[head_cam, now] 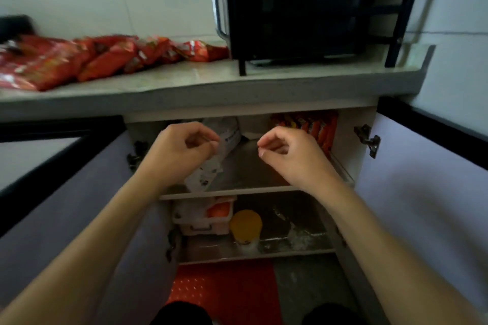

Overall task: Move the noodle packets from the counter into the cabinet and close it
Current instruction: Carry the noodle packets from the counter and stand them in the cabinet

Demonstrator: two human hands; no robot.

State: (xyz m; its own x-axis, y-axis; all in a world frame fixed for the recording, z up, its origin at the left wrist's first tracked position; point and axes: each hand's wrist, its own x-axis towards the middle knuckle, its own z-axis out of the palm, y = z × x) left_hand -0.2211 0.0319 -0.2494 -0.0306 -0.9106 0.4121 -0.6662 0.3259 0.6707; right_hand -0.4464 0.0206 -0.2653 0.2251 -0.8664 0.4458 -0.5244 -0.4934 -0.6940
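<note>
**Both hands empty before the open cabinet**

The left hand (179,150) and right hand (287,153) hover side by side in front of the cabinet's upper shelf (250,166), fingers loosely curled, holding nothing. Up and to the left of them, noodle packets (87,58) lie heaped on the counter (200,82). More packets (314,126) stand just beyond the right hand.

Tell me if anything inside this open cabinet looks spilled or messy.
Yes. On the lower shelf, right of the yellow-lidded jar, a whitish, powdery patch looks like a spill or residue. On the upper shelf, a white bag lies slumped at an angle.
</note>
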